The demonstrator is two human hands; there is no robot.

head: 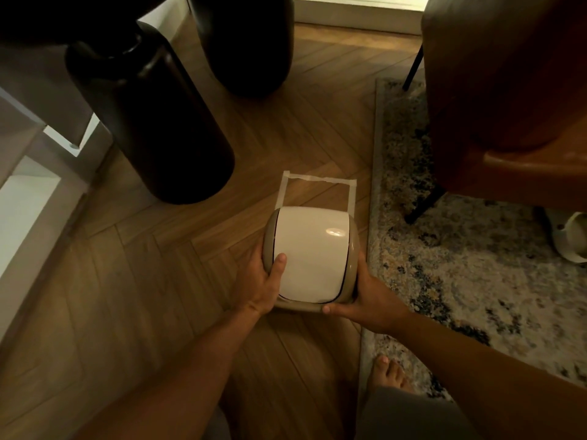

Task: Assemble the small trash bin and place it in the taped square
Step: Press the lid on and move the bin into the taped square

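A: Where is the trash bin (309, 260) right now?

B: Between both palms, seen from above, with its white swing lid (306, 255) on top. The left hand (265, 281) is wrapped round the tan rim at nine o'clock, thumb lying on the lid. The right hand (368, 295) cups the rim at about four o'clock, thumb hooked under the near edge. Both are closed firmly on it.

A: And the taped square (317, 192)?

B: On the wood floor (127, 296) at twelve o'clock from the bin. The far edge and both side strips show; the near edge is hidden behind the bin. I can't tell whether the base is touching the floor.

A: So how should it go down?

B: I'd say carry it forward toward twelve, level, until the lid sits centred between the side strips, then lower straight. The rug (460, 249) edge lies just at three o'clock and the dark vase (149, 122) at ten, so keep the path narrow. Loosen the hands only once it stands flat.
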